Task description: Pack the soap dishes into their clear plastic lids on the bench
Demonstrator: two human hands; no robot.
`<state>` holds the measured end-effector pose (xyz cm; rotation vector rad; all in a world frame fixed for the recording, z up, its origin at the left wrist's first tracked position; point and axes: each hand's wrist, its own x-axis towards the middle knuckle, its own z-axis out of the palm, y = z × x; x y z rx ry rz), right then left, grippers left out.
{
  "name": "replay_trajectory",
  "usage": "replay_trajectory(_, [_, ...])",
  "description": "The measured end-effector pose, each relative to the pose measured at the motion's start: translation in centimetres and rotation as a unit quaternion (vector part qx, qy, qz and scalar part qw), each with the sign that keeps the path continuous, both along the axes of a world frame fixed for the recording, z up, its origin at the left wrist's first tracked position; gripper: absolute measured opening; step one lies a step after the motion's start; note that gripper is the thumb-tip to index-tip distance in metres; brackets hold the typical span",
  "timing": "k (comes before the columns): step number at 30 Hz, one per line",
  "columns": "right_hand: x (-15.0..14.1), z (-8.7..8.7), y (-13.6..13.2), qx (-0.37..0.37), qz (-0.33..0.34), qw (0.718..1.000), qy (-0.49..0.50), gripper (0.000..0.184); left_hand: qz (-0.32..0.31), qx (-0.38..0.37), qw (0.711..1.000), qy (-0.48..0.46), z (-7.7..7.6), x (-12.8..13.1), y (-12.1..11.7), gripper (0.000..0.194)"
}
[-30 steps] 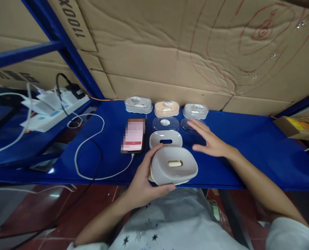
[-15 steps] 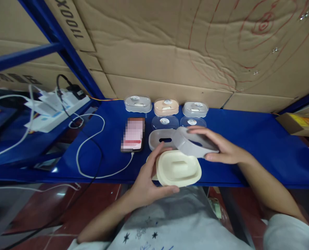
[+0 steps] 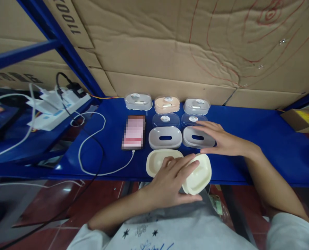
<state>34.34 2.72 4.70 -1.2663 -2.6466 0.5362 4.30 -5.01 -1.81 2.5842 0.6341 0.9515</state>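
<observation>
We're mid-layout, looks like — L hand clamped on a tilted cream base by the blue tabletop's front edge, R hand splayed at a slotted grey cover, contact unclear — next move prob. needs that base levelled beside its twin.

Head-worn view, looking forward and down; wearer's shirt at near lower edge; left hand and right hand close; blue tabletop beneath; cardboard wall beyond, across top.
</observation>
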Motion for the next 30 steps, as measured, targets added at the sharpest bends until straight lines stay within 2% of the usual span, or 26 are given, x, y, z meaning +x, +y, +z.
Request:
replay_trajectory(3, [-1.0,1.6,-2.2,-0.073,0.126,0.988,0.044,0.102,0.054,-0.008,0.996,0.070,-0.1,0.1,-0.1,0.097])
replay_trajectory(5, [-1.9,1.8,-3.8,-0.106,0.174,0.978,0.046,0.112,0.081,-0.017,0.991,0.103,-0.1,0.2,-0.1,0.097])
replay_trajectory(7, [-2.8,1.3,-5.2,-0.094,0.154,0.983,0.026,0.116,0.104,-0.024,0.986,0.126,-0.1,0.5,-0.1,0.099])
replay_trajectory(9, [-3.3,0.4,-6.2,-0.064,0.113,0.992,0.002,0.111,0.121,-0.028,0.981,0.151,-0.1,0.7,-0.1,0.101])
replay_trajectory(13, [-3.5,-0.6,-6.9,-0.039,0.072,0.996,-0.041,0.105,0.125,0.010,0.972,0.197,0.2,0.4,0.0,0.096])
replay_trajectory(16, [-3.3,-0.5,-7.0,-0.033,0.038,0.995,-0.082,0.097,0.124,0.023,0.971,0.203,0.9,-1.6,0.0,0.087])
replay_trajectory(19, [-3.3,-0.5,-7.3,-0.027,0.037,0.992,-0.119,0.087,0.123,0.020,0.972,0.199,1.3,-4.6,-0.2,0.077])
replay_trajectory(21, [-3.2,-0.8,-7.5,-0.015,0.047,0.991,-0.127,0.084,0.158,0.010,0.969,0.188,1.0,-6.5,-0.5,0.073])
replay_trajectory(24, [-2.7,-1.3,-7.6,0.019,0.066,0.991,-0.119,0.081,0.192,-0.043,0.967,0.160,-0.4,-8.6,-1.0,0.072])
replay_trajectory(27, [-2.9,-1.2,-7.5,0.054,0.089,0.990,-0.100,0.082,0.207,-0.082,0.967,0.125,-1.8,-9.4,-1.4,0.077])
replay_trajectory(30, [-4.9,-1.1,-7.4,0.100,0.118,0.986,-0.067,0.073,0.208,-0.101,0.968,0.096,-2.4,-9.5,-1.5,0.068])
